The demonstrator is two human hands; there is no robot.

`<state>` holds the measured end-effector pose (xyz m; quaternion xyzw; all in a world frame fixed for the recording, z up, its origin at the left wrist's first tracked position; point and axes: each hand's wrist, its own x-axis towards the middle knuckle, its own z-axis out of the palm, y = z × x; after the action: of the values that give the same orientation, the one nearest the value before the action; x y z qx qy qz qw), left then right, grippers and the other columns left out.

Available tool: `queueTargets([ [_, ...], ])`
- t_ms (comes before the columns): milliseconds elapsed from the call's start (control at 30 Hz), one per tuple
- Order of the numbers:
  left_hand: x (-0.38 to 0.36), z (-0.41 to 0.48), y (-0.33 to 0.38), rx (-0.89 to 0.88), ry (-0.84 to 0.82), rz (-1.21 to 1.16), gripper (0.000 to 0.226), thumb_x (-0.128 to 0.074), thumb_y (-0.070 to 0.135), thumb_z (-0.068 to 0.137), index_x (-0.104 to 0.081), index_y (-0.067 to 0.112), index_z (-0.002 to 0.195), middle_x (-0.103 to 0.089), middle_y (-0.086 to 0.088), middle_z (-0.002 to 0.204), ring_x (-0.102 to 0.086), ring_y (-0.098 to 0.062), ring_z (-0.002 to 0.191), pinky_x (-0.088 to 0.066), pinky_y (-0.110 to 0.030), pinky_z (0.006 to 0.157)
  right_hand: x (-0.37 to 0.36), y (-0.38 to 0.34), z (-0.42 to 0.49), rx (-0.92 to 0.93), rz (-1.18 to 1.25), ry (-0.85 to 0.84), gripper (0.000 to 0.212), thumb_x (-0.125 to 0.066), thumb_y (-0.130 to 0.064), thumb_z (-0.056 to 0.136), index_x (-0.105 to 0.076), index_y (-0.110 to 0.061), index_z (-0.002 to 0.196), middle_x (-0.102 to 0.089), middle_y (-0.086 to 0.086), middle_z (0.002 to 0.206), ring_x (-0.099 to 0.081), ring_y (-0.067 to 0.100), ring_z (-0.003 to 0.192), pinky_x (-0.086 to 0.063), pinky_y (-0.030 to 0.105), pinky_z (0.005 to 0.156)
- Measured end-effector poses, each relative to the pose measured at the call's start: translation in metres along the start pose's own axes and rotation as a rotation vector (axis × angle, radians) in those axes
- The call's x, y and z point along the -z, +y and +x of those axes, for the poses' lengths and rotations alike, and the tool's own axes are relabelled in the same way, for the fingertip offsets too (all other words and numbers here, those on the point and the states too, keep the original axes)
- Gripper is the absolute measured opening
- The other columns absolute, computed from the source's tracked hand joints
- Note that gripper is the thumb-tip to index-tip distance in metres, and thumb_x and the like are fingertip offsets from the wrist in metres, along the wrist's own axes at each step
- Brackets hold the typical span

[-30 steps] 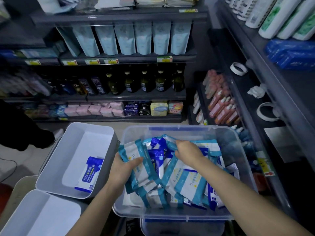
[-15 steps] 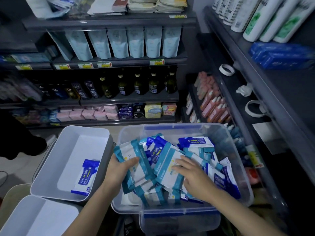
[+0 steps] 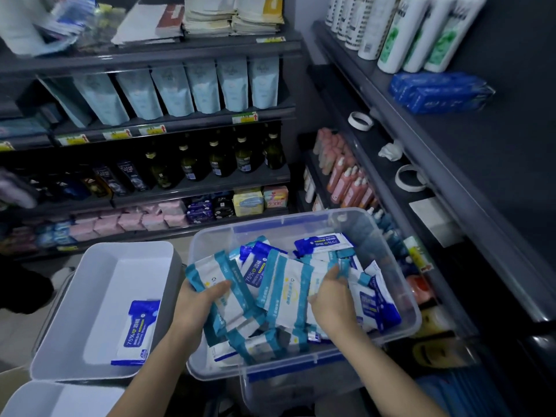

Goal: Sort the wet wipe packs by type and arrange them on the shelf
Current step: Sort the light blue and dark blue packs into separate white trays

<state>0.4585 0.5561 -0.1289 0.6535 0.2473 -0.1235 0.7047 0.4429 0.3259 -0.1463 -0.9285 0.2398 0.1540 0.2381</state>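
Note:
A clear plastic bin (image 3: 400,323) in front of me holds several wet wipe packs, some white with teal stripes (image 3: 285,290), some white with dark blue tops (image 3: 323,243). My left hand (image 3: 200,305) grips a bunch of teal-striped packs (image 3: 210,275) at the bin's left side, thumb on top. My right hand (image 3: 332,299) reaches into the pile at the middle, its fingers curled round the edge of a teal-striped pack. One dark blue pack (image 3: 137,332) lies alone in the white tray (image 3: 99,266) to the left.
A second white tray (image 3: 45,398) sits at the lower left. Dark shelves ahead carry pouches (image 3: 204,88), bottles (image 3: 219,158) and pink packs (image 3: 132,221). The right-hand shelf (image 3: 481,182) holds tape rolls, white bottles and blue packs. A dark-clothed person (image 3: 21,284) is at the far left.
My right hand has drawn back from the far middle of the pile to its nearer right part. The left hand keeps its bunch of packs. The view has tilted down a little.

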Motion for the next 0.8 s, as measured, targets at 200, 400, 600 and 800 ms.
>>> queueTargets([
  [200, 0.003, 0.001, -0.001, 0.019, -0.022, 0.006, 0.025, -0.071, 0.001, 0.080, -0.061, 0.010, 0.102, -0.074, -0.015, 0.092, -0.072, -0.033, 0.081, -0.057, -0.048, 0.077, 0.025, 0.004, -0.001, 0.015, 0.495, 0.201, 0.015, -0.065, -0.006, 0.084, -0.056, -0.010, 0.072, -0.061, 0.002, 0.072, -0.058, 0.023, 0.068, -0.039, 0.027, 0.049],
  [400, 0.004, 0.005, -0.005, 0.042, -0.036, 0.014, 0.034, -0.073, 0.005, 0.079, -0.059, 0.009, 0.109, -0.074, -0.013, 0.094, -0.073, -0.032, 0.081, -0.058, -0.050, 0.077, 0.025, -0.012, -0.002, -0.138, 0.960, -0.120, 0.010, -0.060, -0.012, 0.091, -0.064, -0.014, 0.083, -0.070, 0.010, 0.097, -0.066, 0.024, 0.083, -0.052, 0.036, 0.076],
  [600, 0.004, 0.009, -0.008, 0.034, -0.050, 0.053, 0.037, -0.074, 0.006, 0.078, -0.058, 0.009, 0.111, -0.074, -0.012, 0.094, -0.073, -0.031, 0.080, -0.058, -0.048, 0.074, -0.012, -0.025, -0.008, -0.180, 0.850, -0.246, 0.025, -0.071, -0.007, 0.081, -0.059, -0.012, 0.102, -0.068, 0.002, 0.101, -0.062, 0.011, 0.080, -0.047, 0.021, 0.060],
  [800, 0.002, 0.013, -0.010, 0.058, 0.001, 0.053, 0.044, -0.076, 0.011, 0.078, -0.053, 0.013, 0.115, -0.071, -0.012, 0.102, -0.072, -0.029, 0.083, -0.059, -0.048, 0.075, -0.002, -0.029, -0.011, -0.279, 0.997, -0.540, 0.020, -0.075, -0.002, 0.078, -0.058, -0.011, 0.084, -0.068, 0.004, 0.086, -0.062, 0.014, 0.074, -0.046, 0.027, 0.059],
])
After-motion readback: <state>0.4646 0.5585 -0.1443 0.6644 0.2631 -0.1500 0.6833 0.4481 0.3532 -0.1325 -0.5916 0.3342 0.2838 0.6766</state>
